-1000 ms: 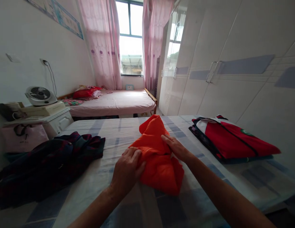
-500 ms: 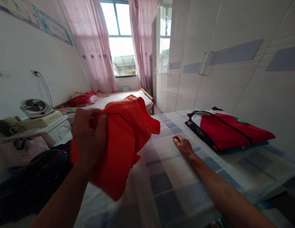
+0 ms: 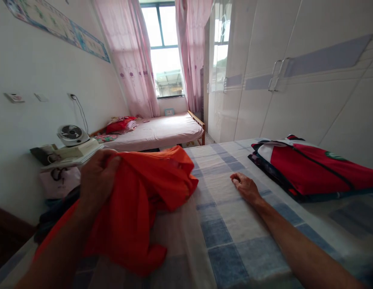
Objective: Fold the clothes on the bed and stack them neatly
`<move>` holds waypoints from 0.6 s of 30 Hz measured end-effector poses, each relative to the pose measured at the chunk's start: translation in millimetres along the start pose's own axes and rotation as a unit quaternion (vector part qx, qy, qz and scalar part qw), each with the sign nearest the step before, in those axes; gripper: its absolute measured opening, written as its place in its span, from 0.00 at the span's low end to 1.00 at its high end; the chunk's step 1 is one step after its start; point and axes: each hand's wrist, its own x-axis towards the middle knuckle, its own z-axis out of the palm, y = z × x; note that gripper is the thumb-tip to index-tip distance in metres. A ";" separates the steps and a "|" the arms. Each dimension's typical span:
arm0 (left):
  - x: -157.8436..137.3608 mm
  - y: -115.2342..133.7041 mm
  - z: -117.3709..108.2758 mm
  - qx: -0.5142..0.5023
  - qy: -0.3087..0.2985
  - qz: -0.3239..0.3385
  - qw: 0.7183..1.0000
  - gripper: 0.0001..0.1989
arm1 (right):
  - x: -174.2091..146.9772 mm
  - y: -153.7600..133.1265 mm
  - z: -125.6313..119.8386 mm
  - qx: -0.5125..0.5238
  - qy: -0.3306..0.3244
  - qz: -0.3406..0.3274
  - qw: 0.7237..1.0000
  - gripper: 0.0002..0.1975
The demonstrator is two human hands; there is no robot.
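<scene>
My left hand [image 3: 98, 176] is closed on an orange shirt [image 3: 135, 192], gripping one edge between thumb and fingers. The cloth hangs loose and crumpled, its lower part over the checked bedsheet [image 3: 227, 265]. Part of the shirt lies behind my left forearm. My right hand [image 3: 245, 186] is at the bed's surface, its fingers loosely bent and holding nothing. To its right lies a stack of folded clothes with a red, white and black zipped jacket [image 3: 309, 168] on top.
At the left, a small fan [image 3: 72, 134] stands on a box beside a pink paper bag [image 3: 60, 180]. Dark cloth [image 3: 55, 214] lies below the bag. A second bed [image 3: 165, 130] is under the window. A white wardrobe [image 3: 294, 96] lines the right side.
My left hand has moved slightly left and down with the orange shirt, which is lower and more spread out. The view has turned left. My right hand remains near the bed, its fingers slightly less curled.
</scene>
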 end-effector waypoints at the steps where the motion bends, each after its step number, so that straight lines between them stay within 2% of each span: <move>1: 4.3 -2.6 -0.6 0.000 0.034 -0.024 0.999 0.13 | -0.1 0.3 0.2 -0.001 0.001 -0.002 1.000 0.11; 2: 9.4 -5.1 -1.4 0.008 0.057 -0.046 0.997 0.16 | -0.1 0.6 0.4 -0.002 0.002 -0.003 1.000 0.11; 3: 13.9 -7.5 -1.6 0.020 0.048 -0.063 0.997 0.19 | 0.0 0.9 0.6 -0.003 0.005 -0.003 1.000 0.11; 4: 16.6 -10.2 -0.4 0.032 0.009 -0.074 0.997 0.22 | 0.3 1.2 0.7 -0.003 0.007 -0.003 1.000 0.11; 6: 12.3 -17.0 8.5 0.050 -0.119 -0.067 0.989 0.29 | 0.9 1.9 1.2 -0.003 0.011 -0.004 1.000 0.11; 9: -19.7 -29.9 38.0 0.051 -0.258 -0.028 0.964 0.37 | 1.7 3.0 2.3 -0.005 0.014 -0.005 1.000 0.12; 11: -47.7 -36.5 62.2 0.110 -0.326 -0.004 0.939 0.45 | 1.8 3.3 3.0 -0.012 0.015 -0.006 1.000 0.12; 14: -76.7 -37.8 93.1 0.215 -0.378 0.028 0.900 0.55 | 1.2 2.9 3.4 -0.024 0.011 -0.006 1.000 0.12; 16: -81.3 -33.2 106.1 0.231 -0.383 0.037 0.894 0.51 | 0.8 2.5 3.2 -0.028 0.007 -0.008 1.000 0.12; 18: -75.3 -26.4 110.5 0.226 -0.378 0.035 0.897 0.39 | 0.5 2.3 2.9 -0.028 0.008 -0.009 1.000 0.12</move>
